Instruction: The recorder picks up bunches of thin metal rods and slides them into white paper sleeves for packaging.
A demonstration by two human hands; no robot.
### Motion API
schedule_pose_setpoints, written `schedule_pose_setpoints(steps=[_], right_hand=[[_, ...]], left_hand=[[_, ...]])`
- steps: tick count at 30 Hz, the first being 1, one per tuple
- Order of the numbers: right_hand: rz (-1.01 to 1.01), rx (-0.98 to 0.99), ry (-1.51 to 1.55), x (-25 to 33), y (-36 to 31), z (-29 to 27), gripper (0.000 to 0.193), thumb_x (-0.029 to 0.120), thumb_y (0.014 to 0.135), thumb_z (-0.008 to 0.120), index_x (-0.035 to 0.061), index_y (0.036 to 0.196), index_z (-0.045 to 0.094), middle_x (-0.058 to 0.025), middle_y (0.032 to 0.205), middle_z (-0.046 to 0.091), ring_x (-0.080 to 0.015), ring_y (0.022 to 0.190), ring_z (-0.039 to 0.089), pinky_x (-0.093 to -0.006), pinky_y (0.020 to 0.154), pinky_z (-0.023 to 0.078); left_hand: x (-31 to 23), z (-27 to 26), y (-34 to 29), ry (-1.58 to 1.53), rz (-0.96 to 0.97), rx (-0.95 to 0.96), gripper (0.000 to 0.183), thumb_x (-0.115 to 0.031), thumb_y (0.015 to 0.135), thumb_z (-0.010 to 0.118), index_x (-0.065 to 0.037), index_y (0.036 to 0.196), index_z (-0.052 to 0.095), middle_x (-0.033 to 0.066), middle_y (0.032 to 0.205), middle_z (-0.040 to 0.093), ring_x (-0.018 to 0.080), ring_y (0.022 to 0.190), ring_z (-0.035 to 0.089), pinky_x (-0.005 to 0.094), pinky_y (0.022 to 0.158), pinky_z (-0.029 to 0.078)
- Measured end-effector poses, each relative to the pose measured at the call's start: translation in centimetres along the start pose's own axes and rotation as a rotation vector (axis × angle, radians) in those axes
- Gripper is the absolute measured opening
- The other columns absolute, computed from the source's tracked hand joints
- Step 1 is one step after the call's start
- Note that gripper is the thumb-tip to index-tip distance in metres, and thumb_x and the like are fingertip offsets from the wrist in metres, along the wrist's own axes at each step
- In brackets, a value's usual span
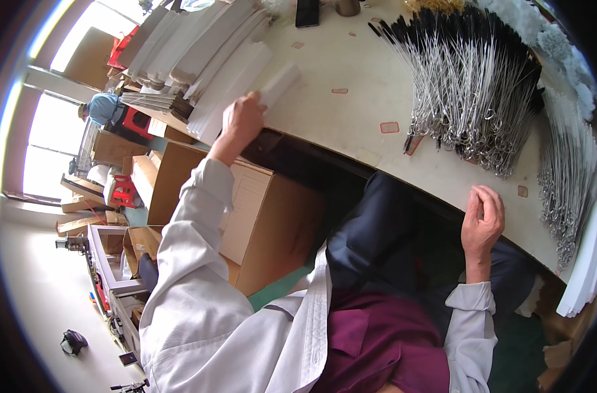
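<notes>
My left hand (243, 121) reaches to the table's left edge and grips a long white flat carton (280, 80), lifted slightly off a stack of the same white cartons (230, 85). My right hand (483, 219) rests at the table's near edge with its fingers curled loosely and nothing visible in them. Just beyond it lies a large fan of thin metal wire pieces with black tips (469, 85). Both arms wear white sleeves.
The beige table (351, 111) carries more white carton stacks (180, 39) at far left, another wire bundle (570, 177) at right, and white fluffy material (547, 33) at the back. Open cardboard boxes (259, 209) stand under the table. A person in blue (105, 108) sits far left.
</notes>
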State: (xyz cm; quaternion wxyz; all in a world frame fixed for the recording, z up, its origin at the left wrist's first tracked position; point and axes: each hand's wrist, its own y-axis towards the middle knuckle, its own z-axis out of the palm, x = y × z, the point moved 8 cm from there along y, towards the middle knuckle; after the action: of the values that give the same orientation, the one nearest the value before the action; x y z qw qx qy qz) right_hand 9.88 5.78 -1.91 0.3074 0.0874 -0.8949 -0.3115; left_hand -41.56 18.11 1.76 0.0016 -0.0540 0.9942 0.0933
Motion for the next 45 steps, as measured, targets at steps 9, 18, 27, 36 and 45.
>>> schedule_pose_setpoints(steps=[9, 18, 27, 36, 45], right_hand=[[-0.032, -0.032, -0.096, 0.4, -0.4, -0.1, 0.006, 0.004, 0.091, 0.069, 0.0019, 0.097, 0.071, -0.0124, 0.101, 0.072, -0.0324, 0.091, 0.068, -0.0420, 0.083, 0.055], [0.071, -0.064, 0.225, 0.0, 0.5, -1.1, 0.004, 0.007, 0.089, 0.070, 0.0034, 0.092, 0.070, -0.0133, 0.095, 0.072, -0.0322, 0.088, 0.070, -0.0409, 0.079, 0.056], [0.271, -0.306, -0.585, -12.2, -3.5, -22.5, 0.031, 0.011, 0.085, 0.072, 0.0028, 0.114, 0.067, -0.0174, 0.118, 0.068, -0.0363, 0.112, 0.065, -0.0453, 0.098, 0.053], [0.557, -0.010, -1.200, -22.6, -8.7, -32.2, 0.070, 0.012, 0.081, 0.077, -0.0041, 0.143, 0.048, -0.0209, 0.147, 0.047, -0.0384, 0.139, 0.042, -0.0485, 0.118, 0.032], [0.443, -0.050, -1.192, -23.9, -8.8, -32.8, 0.061, 0.010, 0.084, 0.072, -0.0037, 0.139, 0.050, -0.0215, 0.144, 0.050, -0.0395, 0.133, 0.048, -0.0494, 0.116, 0.034]], left_hand=[[2.8, 0.7, 7.0, 0.420, 0.169, -0.332, 0.008, -0.008, 0.087, 0.063, -0.006, 0.092, 0.069, 0.0137, 0.097, 0.069, 0.0316, 0.096, 0.070, 0.0427, 0.080, 0.059], [-6.4, 2.8, 1.8, -0.294, 0.321, -0.255, 0.031, -0.019, 0.093, 0.072, -0.005, 0.120, 0.071, 0.0178, 0.119, 0.071, 0.0360, 0.108, 0.069, 0.0428, 0.095, 0.054], [-18.3, 5.4, -2.7, -0.672, 0.367, -0.207, 0.025, -0.014, 0.096, 0.069, 0.000, 0.116, 0.072, 0.0138, 0.114, 0.074, 0.0276, 0.105, 0.070, 0.0383, 0.097, 0.052], [-19.1, 5.7, -3.4, -0.690, 0.323, -0.254, 0.020, -0.013, 0.097, 0.067, 0.002, 0.109, 0.072, 0.0158, 0.117, 0.072, 0.0299, 0.104, 0.070, 0.0381, 0.092, 0.055], [-19.5, 5.4, -3.6, -0.589, 0.362, -0.312, 0.016, -0.012, 0.096, 0.067, 0.000, 0.104, 0.073, 0.0143, 0.114, 0.073, 0.0303, 0.103, 0.070, 0.0393, 0.093, 0.055]])
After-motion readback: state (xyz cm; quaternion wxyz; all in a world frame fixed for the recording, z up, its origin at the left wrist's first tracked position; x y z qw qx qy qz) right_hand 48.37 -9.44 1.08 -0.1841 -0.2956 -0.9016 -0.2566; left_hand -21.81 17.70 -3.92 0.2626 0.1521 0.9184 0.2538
